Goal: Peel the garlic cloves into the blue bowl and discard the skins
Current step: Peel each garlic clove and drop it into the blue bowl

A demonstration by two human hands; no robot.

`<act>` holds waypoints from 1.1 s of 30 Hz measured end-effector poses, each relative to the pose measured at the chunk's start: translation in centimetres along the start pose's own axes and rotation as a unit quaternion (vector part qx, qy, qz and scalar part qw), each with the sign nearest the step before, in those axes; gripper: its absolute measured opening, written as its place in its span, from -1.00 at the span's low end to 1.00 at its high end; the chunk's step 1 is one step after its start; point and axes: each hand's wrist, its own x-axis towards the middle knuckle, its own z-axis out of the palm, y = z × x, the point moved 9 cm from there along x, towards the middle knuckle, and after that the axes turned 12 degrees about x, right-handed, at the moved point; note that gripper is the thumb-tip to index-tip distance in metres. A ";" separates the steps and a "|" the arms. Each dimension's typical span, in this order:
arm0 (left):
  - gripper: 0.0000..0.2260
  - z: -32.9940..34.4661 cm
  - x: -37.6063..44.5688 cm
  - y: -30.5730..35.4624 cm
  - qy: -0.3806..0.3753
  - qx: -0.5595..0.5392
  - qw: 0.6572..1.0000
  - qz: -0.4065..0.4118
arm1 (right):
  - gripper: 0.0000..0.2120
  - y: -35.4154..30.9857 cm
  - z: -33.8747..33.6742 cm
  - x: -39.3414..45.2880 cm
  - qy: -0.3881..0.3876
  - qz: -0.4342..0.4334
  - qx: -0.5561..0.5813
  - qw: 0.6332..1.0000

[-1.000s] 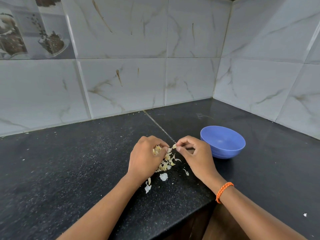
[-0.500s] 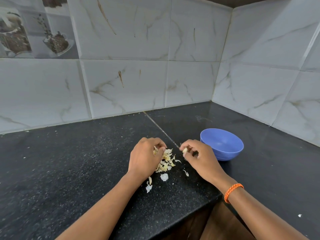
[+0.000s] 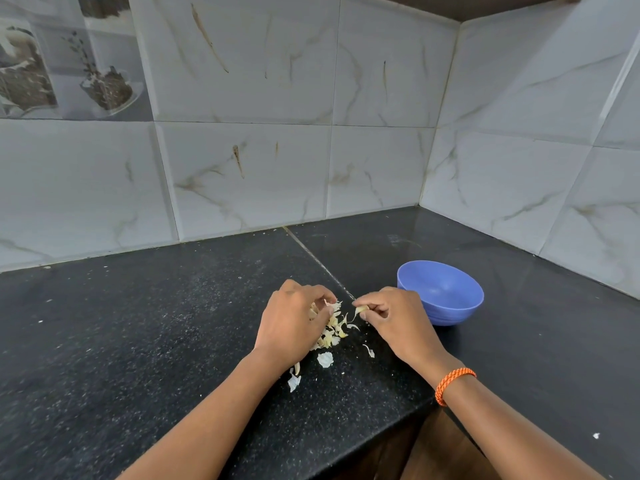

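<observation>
Since a second ago the right hand [image 3: 398, 320] has drawn away from the left hand [image 3: 294, 323], a pale garlic clove [image 3: 362, 309] pinched in its grip, skin trailing. The left grip curls over the heap of papery skins [image 3: 332, 332] on the black speckled worktop [image 3: 138, 341]. Best strip the trailing skin fully before dropping the clove. One round blue plastic bowl [image 3: 450, 306] sits just beyond the right grip; its contents cannot be made out.
</observation>
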 end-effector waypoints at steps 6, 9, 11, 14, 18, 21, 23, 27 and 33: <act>-0.78 0.3 0.4 -0.3 0.024 0.034 0.999 0.019 | -0.79 -1.5 0.6 0.3 -0.027 -0.056 -0.029 0.998; -0.70 0.0 0.4 0.4 0.029 0.045 0.997 0.048 | -0.77 -1.6 0.4 0.3 -0.007 -0.049 -0.004 0.999; -0.76 -0.3 0.4 0.6 0.039 0.051 0.997 0.051 | -0.82 -1.5 0.3 0.3 -0.003 -0.041 -0.004 0.999; -0.82 -0.3 0.4 0.5 0.042 0.055 0.996 0.050 | -0.87 -1.6 0.6 0.3 -0.042 -0.028 -0.003 0.999; -0.84 -0.2 0.3 0.5 0.037 0.059 0.996 0.049 | -0.88 -1.6 -0.4 1.2 -0.058 -0.009 0.023 0.998; -0.85 -0.1 0.4 0.4 0.038 0.053 0.997 0.045 | -0.91 -1.5 -0.2 1.3 -0.079 -0.015 -0.016 0.997; -0.85 -0.1 0.3 0.4 0.038 0.049 0.997 0.045 | -0.92 -2.1 0.5 1.1 -0.111 -0.030 -0.041 0.992; -0.85 0.1 0.3 0.4 0.036 0.048 0.997 0.044 | -0.93 -3.5 -2.5 3.0 -0.048 -0.054 0.002 0.997; -0.86 0.3 0.4 0.3 0.027 0.047 0.998 0.041 | -0.88 -2.4 2.2 0.3 -0.106 -0.057 -0.058 0.991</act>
